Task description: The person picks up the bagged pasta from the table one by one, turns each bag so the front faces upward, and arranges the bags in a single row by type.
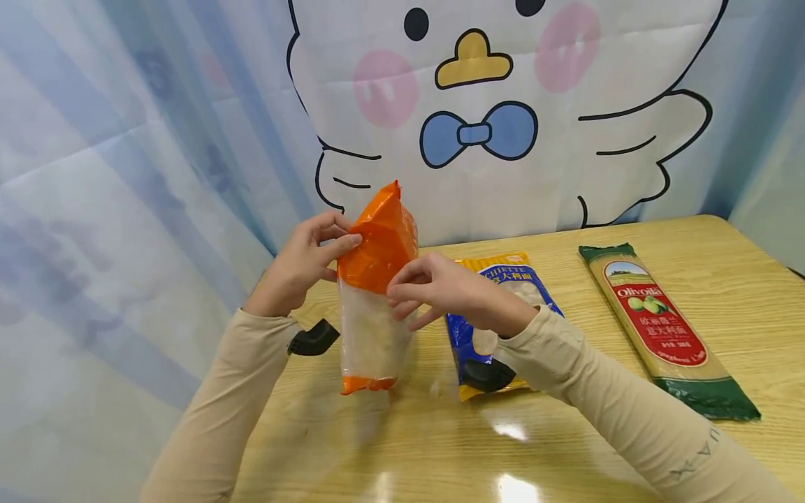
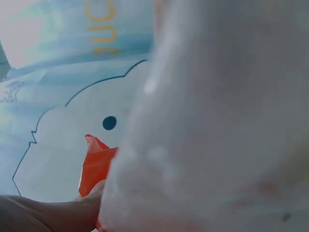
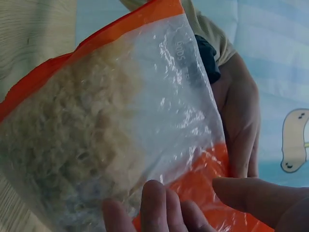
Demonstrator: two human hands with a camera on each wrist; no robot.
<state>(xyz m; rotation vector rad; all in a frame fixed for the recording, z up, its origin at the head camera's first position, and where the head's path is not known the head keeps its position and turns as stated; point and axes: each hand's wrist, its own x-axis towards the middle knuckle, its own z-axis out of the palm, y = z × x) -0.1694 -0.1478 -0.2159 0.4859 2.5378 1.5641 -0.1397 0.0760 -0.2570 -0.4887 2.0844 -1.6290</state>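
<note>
An orange-and-clear plastic food bag [image 1: 372,328] stands tilted above the wooden table, its lower part filled with pale, crinkled dried pieces [image 3: 72,145]. My left hand [image 1: 300,260] pinches its orange upper part at the left edge, thumb in front. The right hand [image 1: 449,288] is at the bag's right side, fingers loosely bent and spread, fingertips right at the front where orange meets clear plastic. In the right wrist view its thumb [image 3: 256,193] and fingers stand apart over the bag. Bag plastic [image 2: 207,121] fills most of the left wrist view, blurred.
A blue-and-yellow pasta packet [image 1: 522,279] lies behind the right hand, partly covered by it. Farther right lies a long spaghetti packet [image 1: 660,314] with a red label and green ends. A curtain [image 1: 490,188] with a cartoon bird hangs behind the table [image 1: 327,447].
</note>
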